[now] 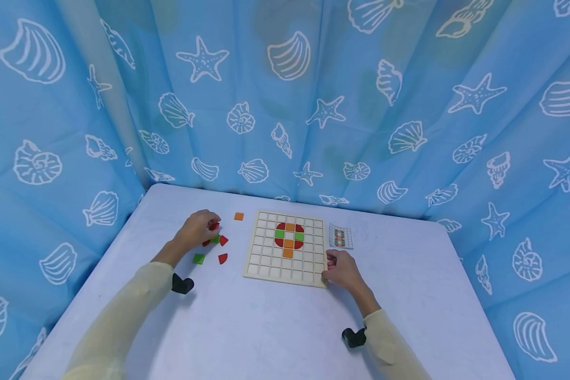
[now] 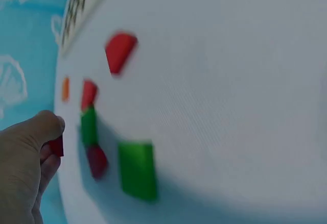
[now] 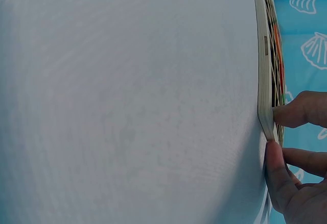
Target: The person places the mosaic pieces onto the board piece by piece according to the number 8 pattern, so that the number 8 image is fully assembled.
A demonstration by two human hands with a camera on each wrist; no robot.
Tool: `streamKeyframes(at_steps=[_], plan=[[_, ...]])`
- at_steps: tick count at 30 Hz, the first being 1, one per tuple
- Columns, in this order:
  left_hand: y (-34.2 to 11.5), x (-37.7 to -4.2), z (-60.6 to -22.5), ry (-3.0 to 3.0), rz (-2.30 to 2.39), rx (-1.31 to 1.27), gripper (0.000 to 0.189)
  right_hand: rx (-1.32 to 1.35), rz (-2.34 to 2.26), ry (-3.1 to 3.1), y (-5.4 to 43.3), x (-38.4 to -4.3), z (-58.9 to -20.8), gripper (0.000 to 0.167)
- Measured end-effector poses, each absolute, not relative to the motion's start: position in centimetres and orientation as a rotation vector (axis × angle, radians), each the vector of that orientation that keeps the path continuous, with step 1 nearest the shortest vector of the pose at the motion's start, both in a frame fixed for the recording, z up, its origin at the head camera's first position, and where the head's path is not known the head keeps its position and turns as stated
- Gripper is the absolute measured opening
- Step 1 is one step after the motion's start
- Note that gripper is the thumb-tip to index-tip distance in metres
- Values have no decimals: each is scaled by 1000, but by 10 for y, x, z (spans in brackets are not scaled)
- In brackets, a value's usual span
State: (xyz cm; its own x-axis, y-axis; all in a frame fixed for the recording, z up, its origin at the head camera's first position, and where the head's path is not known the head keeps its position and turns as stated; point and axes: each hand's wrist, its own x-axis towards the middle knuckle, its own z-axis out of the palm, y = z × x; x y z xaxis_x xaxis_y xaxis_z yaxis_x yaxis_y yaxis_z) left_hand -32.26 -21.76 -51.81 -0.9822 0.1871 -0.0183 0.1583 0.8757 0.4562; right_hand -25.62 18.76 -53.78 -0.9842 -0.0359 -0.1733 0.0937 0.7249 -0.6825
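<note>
My left hand [image 1: 193, 232] pinches a red tile [image 2: 57, 146] between thumb and fingers, above the loose tiles at the left of the table. Close below it lie a green square tile [image 2: 89, 127], a dark red tile [image 2: 97, 161] and a red tile [image 2: 88, 94]. Another green square [image 1: 198, 258] and a red quarter-circle tile [image 1: 222, 258] lie nearer the front. My right hand [image 1: 343, 269] grips the wooden grid board [image 1: 285, 281] at its near right corner. Red, green and orange tiles form a rounded pattern on the board, with an orange square [image 1: 287, 253] below it.
A small pattern card [image 1: 341, 237] lies just right of the board. One orange square tile [image 1: 239, 216] sits apart at the board's upper left. The white table [image 1: 266, 327] is bounded at the back and sides by a blue curtain [image 1: 285, 105] with shell prints.
</note>
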Motion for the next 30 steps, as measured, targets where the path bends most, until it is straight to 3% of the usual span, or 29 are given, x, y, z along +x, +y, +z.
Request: streamKeyframes(at_steps=[16,30], plan=[[-123,-310,-521,2998,678,730,32,63,-1109,2745,189,-255,-537,69],[-75,-299,-534,2873,737,720,31,54,-1122,2743,188,-256,-536,68]])
